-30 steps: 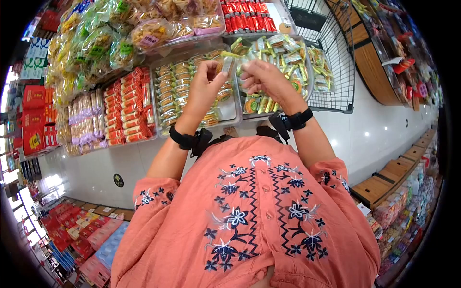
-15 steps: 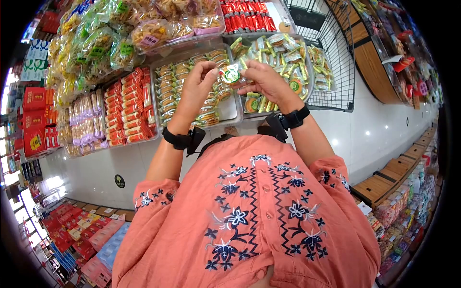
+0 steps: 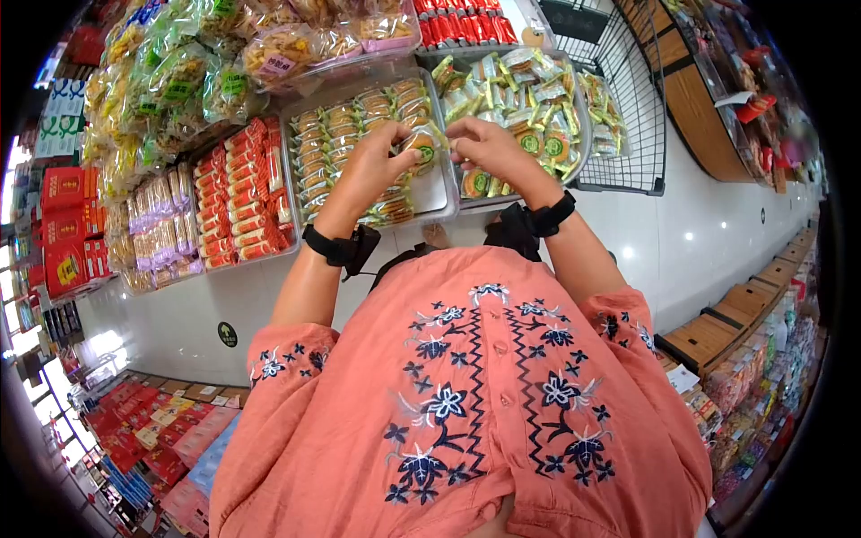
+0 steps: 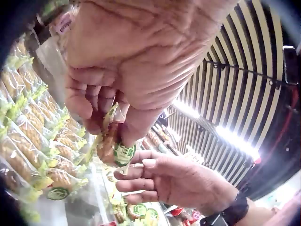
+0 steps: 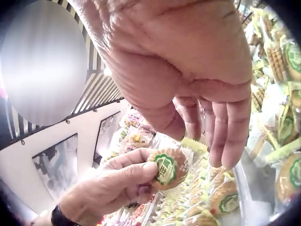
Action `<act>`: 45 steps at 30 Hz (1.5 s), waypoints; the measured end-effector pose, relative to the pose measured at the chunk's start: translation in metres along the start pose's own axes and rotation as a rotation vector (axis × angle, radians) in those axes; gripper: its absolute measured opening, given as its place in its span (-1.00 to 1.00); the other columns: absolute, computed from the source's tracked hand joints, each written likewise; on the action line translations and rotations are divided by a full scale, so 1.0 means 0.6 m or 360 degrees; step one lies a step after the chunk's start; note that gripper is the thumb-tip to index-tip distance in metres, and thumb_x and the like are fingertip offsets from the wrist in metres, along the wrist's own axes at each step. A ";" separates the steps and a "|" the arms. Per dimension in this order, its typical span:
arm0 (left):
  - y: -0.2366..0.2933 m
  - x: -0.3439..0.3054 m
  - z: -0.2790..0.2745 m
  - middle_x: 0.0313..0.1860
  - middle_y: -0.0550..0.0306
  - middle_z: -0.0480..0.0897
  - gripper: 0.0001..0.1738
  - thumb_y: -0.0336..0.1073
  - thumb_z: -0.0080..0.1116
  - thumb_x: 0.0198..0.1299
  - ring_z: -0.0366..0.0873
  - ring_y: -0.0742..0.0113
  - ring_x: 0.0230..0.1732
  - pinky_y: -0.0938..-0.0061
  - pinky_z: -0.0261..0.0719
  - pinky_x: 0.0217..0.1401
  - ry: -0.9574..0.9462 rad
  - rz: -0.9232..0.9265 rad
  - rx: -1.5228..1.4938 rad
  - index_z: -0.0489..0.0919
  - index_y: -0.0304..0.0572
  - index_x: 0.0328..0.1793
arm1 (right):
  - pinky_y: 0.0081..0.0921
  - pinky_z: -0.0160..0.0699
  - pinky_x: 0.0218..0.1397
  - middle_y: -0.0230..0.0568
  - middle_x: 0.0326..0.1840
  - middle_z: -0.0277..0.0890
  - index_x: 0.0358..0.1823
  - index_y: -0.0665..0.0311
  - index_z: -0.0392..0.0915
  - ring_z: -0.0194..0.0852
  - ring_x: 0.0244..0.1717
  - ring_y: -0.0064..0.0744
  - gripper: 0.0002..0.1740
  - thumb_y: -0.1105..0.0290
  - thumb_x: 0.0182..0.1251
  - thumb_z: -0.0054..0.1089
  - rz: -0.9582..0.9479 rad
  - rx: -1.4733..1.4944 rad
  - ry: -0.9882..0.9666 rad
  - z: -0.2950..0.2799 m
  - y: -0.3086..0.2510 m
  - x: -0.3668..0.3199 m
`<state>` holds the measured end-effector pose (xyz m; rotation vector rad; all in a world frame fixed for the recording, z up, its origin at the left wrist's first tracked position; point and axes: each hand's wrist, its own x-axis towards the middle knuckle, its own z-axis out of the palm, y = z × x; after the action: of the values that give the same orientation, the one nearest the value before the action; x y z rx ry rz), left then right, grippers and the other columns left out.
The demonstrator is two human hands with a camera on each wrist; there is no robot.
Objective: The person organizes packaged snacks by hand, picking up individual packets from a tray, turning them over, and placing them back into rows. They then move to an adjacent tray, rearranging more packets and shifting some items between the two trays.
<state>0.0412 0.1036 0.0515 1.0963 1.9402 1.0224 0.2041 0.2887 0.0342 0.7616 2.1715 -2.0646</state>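
My left hand [image 3: 369,169] pinches a round cookie in a clear wrapper [image 5: 169,170] between thumb and fingers. The cookie is brown, with a green and white label [image 4: 125,154] facing out. Beside it, my right hand [image 3: 496,154] has its fingers loosely bent and holds nothing. In the right wrist view its fingertips [image 5: 221,160] are close to the wrapper's yellow edge. Both hands are above two clear trays. Wrapped cookies stand in rows in the left tray [image 3: 432,195]; similar packets [image 3: 529,90] lie jumbled in the right one.
Red and white snack sticks [image 3: 242,193] fill a bin on the left, with bagged snacks [image 3: 184,85] behind. Red packets [image 3: 462,25] sit at the back. A wire shopping cart [image 3: 632,117] stands at the right, near a wooden display [image 3: 704,117].
Half a second ago both hands were at the cookie packet, the right fingers on its edge. The right hand has let go, and the left hand now holds the packet, slightly further left.
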 end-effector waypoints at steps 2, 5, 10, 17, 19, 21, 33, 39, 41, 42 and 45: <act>-0.013 -0.005 0.009 -0.09 -0.03 0.67 -0.66 -0.29 0.39 0.27 0.68 0.21 -0.05 0.32 0.59 0.03 0.0050 0.0007 0.0277 0.59 -0.33 0.06 | -0.53 0.77 -0.14 -0.25 -0.04 0.67 0.22 0.36 0.57 0.73 -0.12 -0.50 -0.63 0.35 0.48 0.13 0.0047 0.0008 0.0064 -0.003 0.016 -0.001; -0.032 -0.014 0.034 -0.09 -0.15 0.66 -0.67 -0.28 0.38 0.26 0.68 -0.08 -0.05 0.17 0.60 0.02 0.0092 0.0172 0.0678 0.59 -0.33 0.02 | -0.55 0.76 -0.16 -0.26 -0.03 0.69 0.25 0.38 0.57 0.73 -0.12 -0.50 -0.60 0.33 0.50 0.14 0.0097 0.0062 0.0103 0.002 0.030 -0.006; -0.033 -0.016 0.074 -0.03 -0.22 0.63 -0.68 -0.29 0.37 0.23 0.64 -0.26 -0.05 0.02 0.62 0.00 0.0098 0.0085 0.0793 0.56 -0.30 0.01 | -0.55 0.76 -0.19 -0.26 -0.04 0.68 0.25 0.40 0.56 0.73 -0.15 -0.49 -0.59 0.31 0.51 0.15 0.0121 0.0080 0.0068 0.001 0.017 -0.025; -0.053 -0.018 0.121 -0.05 -0.13 0.56 -0.62 -0.32 0.39 0.17 0.63 -0.22 -0.05 0.02 0.64 -0.05 0.0331 0.0271 0.1083 0.51 -0.20 0.06 | -0.55 0.74 -0.21 -0.24 -0.08 0.67 0.25 0.41 0.56 0.72 -0.18 -0.50 -0.57 0.31 0.48 0.18 0.0120 0.0122 0.0101 -0.017 0.045 -0.035; -0.059 -0.017 0.124 -0.07 -0.11 0.55 -0.60 -0.33 0.42 0.14 0.62 -0.20 -0.04 0.03 0.63 -0.05 0.0384 0.0343 0.1096 0.50 -0.19 0.05 | -0.55 0.73 -0.22 -0.24 -0.08 0.67 0.24 0.41 0.56 0.71 -0.19 -0.51 -0.57 0.30 0.47 0.18 0.0098 0.0141 0.0108 -0.026 0.048 -0.043; -0.060 -0.019 0.125 -0.08 -0.09 0.54 -0.57 -0.32 0.45 0.11 0.60 -0.17 -0.03 0.05 0.63 -0.04 0.0405 0.0373 0.1087 0.49 -0.19 0.04 | -0.55 0.71 -0.28 -0.26 -0.12 0.66 0.20 0.40 0.57 0.70 -0.25 -0.51 -0.60 0.29 0.46 0.17 0.0097 0.0185 0.0141 -0.033 0.051 -0.052; -0.069 -0.005 0.130 -0.08 -0.02 0.52 -0.52 -0.30 0.50 0.04 0.56 0.00 0.00 0.19 0.61 0.01 0.0204 0.0530 0.1628 0.48 -0.19 0.03 | -0.55 0.72 -0.33 -0.26 -0.13 0.65 0.14 0.37 0.58 0.73 -0.26 -0.49 -0.63 0.28 0.45 0.20 0.0114 0.0197 0.0306 -0.103 0.069 -0.119; -0.058 -0.007 0.138 -0.12 0.00 0.55 -0.71 -0.37 0.33 0.11 0.59 0.01 -0.04 0.18 0.63 -0.07 0.0282 0.0591 0.1645 0.52 -0.15 -0.05 | -0.50 0.62 -0.36 -0.24 -0.27 0.66 0.05 0.40 0.60 0.68 -0.37 -0.50 -0.69 0.33 0.42 0.18 -0.0057 -0.0135 0.0500 -0.132 0.089 -0.142; -0.047 -0.016 0.136 -0.11 0.00 0.56 -0.61 -0.28 0.44 0.10 0.59 0.01 -0.02 0.17 0.62 -0.02 0.0255 0.0558 0.1657 0.52 -0.15 -0.01 | -0.42 0.61 -0.33 -0.19 -0.35 0.66 -0.01 0.42 0.61 0.67 -0.41 -0.47 -0.72 0.36 0.40 0.18 -0.0142 -0.0305 0.0530 -0.132 0.091 -0.146; -0.051 -0.017 0.137 -0.10 -0.01 0.56 -0.58 -0.25 0.47 0.09 0.59 0.00 -0.02 0.17 0.62 -0.01 0.0275 0.0568 0.1664 0.53 -0.15 0.01 | -0.26 0.65 -0.21 -0.02 -0.33 0.70 -0.03 0.41 0.62 0.72 -0.35 -0.21 -0.74 0.38 0.37 0.19 -0.0303 -0.0570 0.0608 -0.132 0.116 -0.137; -0.041 -0.026 0.134 -0.08 -0.07 0.57 -0.48 -0.20 0.55 0.05 0.60 -0.06 -0.01 0.12 0.61 0.01 0.0340 0.0472 0.1567 0.51 -0.20 0.04 | -0.12 0.65 -0.12 0.11 -0.23 0.72 -0.01 0.35 0.64 0.73 -0.21 0.08 -0.73 0.38 0.35 0.19 -0.0487 -0.0876 0.0722 -0.134 0.139 -0.129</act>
<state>0.1062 0.1055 -0.0043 1.8930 2.5858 0.2589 0.3272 0.3401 -0.0064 0.9307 3.0694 -1.3350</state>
